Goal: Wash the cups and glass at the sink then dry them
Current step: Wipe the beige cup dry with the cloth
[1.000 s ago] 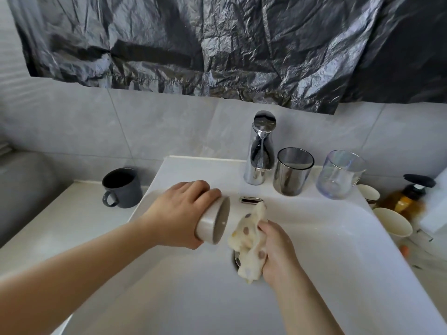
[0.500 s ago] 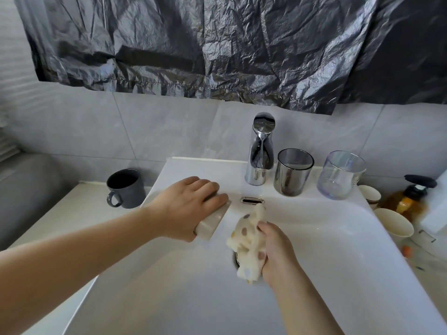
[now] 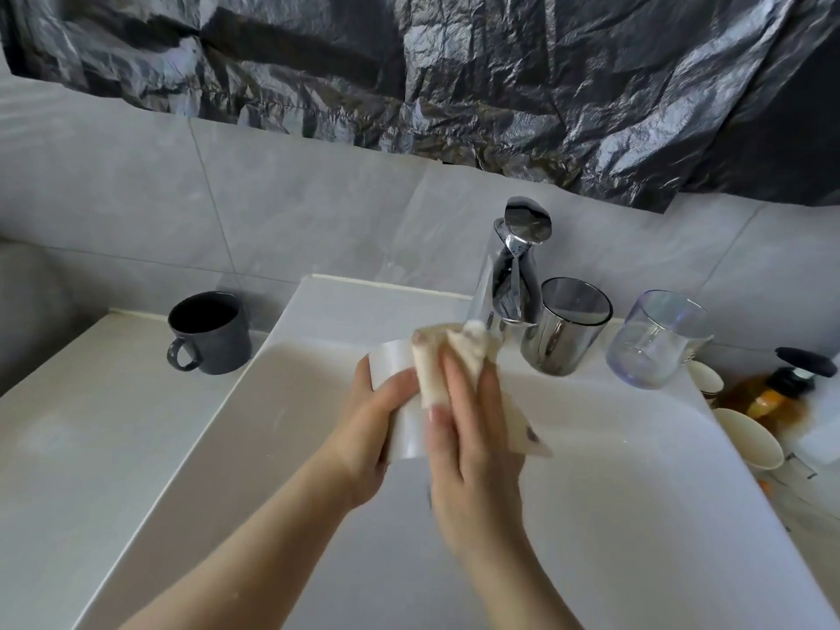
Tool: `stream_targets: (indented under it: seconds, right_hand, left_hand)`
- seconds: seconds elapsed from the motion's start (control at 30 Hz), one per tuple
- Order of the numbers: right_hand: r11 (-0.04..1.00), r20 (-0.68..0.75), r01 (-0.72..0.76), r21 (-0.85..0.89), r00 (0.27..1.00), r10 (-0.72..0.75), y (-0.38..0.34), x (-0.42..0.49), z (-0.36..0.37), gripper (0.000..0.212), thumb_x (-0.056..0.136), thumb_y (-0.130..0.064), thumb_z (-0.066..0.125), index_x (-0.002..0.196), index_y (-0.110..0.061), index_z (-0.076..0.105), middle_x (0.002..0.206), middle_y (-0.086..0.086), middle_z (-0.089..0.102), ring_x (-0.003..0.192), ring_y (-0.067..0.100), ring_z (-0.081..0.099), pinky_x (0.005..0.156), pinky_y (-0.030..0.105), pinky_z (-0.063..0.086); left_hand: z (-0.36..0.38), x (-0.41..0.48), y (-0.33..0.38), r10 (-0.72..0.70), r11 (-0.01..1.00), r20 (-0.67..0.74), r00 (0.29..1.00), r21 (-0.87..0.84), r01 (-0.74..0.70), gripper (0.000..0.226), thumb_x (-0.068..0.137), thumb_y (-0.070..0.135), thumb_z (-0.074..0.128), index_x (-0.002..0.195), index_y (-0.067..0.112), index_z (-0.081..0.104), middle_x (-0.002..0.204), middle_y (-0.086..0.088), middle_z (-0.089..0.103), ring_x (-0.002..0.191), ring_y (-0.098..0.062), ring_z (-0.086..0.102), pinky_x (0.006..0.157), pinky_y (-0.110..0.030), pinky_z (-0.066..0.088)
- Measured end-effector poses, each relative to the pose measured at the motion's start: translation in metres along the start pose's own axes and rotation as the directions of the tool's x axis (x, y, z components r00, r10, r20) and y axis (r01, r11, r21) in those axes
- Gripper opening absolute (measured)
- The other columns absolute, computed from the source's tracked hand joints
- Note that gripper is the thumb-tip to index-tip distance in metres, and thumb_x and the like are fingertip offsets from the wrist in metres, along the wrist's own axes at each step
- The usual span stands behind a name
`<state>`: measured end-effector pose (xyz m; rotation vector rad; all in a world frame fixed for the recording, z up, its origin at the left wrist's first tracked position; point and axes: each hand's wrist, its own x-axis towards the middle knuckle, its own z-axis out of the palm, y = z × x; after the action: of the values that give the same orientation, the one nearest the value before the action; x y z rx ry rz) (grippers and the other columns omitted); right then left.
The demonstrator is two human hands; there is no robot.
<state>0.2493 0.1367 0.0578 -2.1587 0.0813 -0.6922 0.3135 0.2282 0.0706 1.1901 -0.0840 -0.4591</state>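
Cup [image 3: 399, 379] axis runs 12–6; left hand [image 3: 369, 441] grips it from 9, right hand [image 3: 472, 452] pinches cloth [image 3: 468, 354] against its 3 o'clock side.

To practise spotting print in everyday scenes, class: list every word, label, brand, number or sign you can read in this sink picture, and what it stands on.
None: no text can be read anywhere in this view.
Pump bottle: any label it bears is too blurred to read.
Dark mug, white cup, cloth, smoked tumbler, clear glass: no lettering shows.
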Motion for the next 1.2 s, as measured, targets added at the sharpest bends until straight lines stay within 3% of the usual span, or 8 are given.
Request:
stream_targets:
  seconds: [0.1,0.3,0.5,0.67,0.8,0.93,1.1,1.2]
  right_hand:
    - [0.983,0.034,-0.143,0.117,0.99,0.14,0.005,0.025,0.005,0.057,0.087,-0.058,0.017,0.143,-0.049,0.025,0.154,-0.017,0.026,0.143,0.002,0.017,0.114,0.049,0.021]
    - [0.976,0.233,-0.104,0.193,0.971,0.057,-0.016,0.001,0.022,0.053,0.082,-0.059,0.018,0.135,-0.053,0.019,0.151,-0.031,0.014,0.136,-0.019,0.002,0.106,0.002,0.005]
    - [0.984,0.032,-0.131,0.117,0.991,0.128,-0.002,0.029,-0.004,0.041,0.089,-0.049,0.019,0.128,-0.056,0.025,0.134,-0.042,0.012,0.127,-0.03,0.001,0.112,0.01,-0.003]
    - [0.919,-0.063,-0.394,-0.023,0.918,0.392,0.008,0.018,-0.015,0.029,0.094,-0.029,0.045,0.103,-0.014,0.068,0.143,-0.004,0.041,0.137,0.016,0.029,0.109,0.031,0.023]
    - [0.904,0.205,-0.371,0.215,0.922,0.33,-0.002,0.022,-0.023,0.024,0.097,-0.014,0.044,0.112,-0.029,0.055,0.107,-0.014,0.064,0.099,0.001,0.058,0.081,0.012,0.042]
    - [0.92,0.485,-0.341,0.191,0.848,0.214,0.0,0.022,-0.035,0.041,0.091,-0.005,0.054,0.113,-0.039,0.049,0.109,-0.022,0.062,0.1,-0.013,0.055,0.089,0.011,0.043]
    - [0.931,0.319,-0.304,-0.203,0.878,0.356,0.001,0.02,-0.028,0.005,0.088,-0.016,0.052,0.088,-0.021,0.052,0.088,-0.003,0.065,0.084,0.022,0.058,0.075,0.034,0.047]
    - [0.893,0.205,-0.364,-0.265,0.883,0.422,0.004,0.019,-0.022,0.026,0.089,-0.023,0.049,0.067,-0.016,0.036,0.067,0.001,0.053,0.067,0.026,0.042,0.06,0.034,0.038]
  left_hand:
    - [-0.009,-0.001,0.001,-0.018,1.0,-0.005,1.0,0.019,0.018,0.086,0.052,0.042,0.077,0.128,0.016,0.047,0.119,-0.018,0.064,0.104,-0.032,0.066,0.077,-0.04,0.055]
    - [-0.037,0.009,0.018,-0.042,0.998,-0.219,0.975,-0.054,0.031,0.085,0.045,0.045,0.077,0.122,0.021,0.051,0.111,-0.013,0.067,0.089,-0.027,0.069,0.061,-0.035,0.054]
    - [-0.027,-0.004,0.02,-0.028,0.992,0.08,0.996,0.129,0.017,0.087,0.045,0.04,0.076,0.125,0.015,0.051,0.115,-0.016,0.066,0.097,-0.031,0.067,0.07,-0.039,0.055]
    - [-0.025,-0.006,0.02,0.001,0.989,0.152,0.988,0.143,-0.022,0.087,0.046,0.037,0.075,0.126,0.013,0.049,0.113,-0.014,0.067,0.097,-0.031,0.068,0.07,-0.037,0.055]
    - [-0.032,-0.006,0.027,-0.046,0.996,0.239,0.97,0.083,0.027,0.081,0.047,0.037,0.081,0.116,0.001,0.06,0.1,-0.022,0.07,0.085,-0.033,0.07,0.067,-0.037,0.057]
    - [-0.045,-0.009,0.04,-0.122,0.992,0.374,0.919,0.065,0.105,0.075,0.03,0.045,0.091,0.089,0.003,0.073,0.08,-0.018,0.072,0.067,-0.026,0.071,0.053,-0.027,0.055]
    - [-0.041,-0.006,0.031,-0.14,0.977,0.3,0.944,0.194,0.083,0.075,0.06,0.034,0.074,0.121,-0.002,0.053,0.107,-0.029,0.065,0.093,-0.042,0.065,0.08,-0.05,0.055]
    - [-0.039,-0.004,0.027,-0.099,0.973,0.232,0.968,0.225,0.045,0.089,0.05,0.036,0.077,0.128,0.006,0.048,0.114,-0.027,0.064,0.099,-0.045,0.064,0.083,-0.055,0.053]
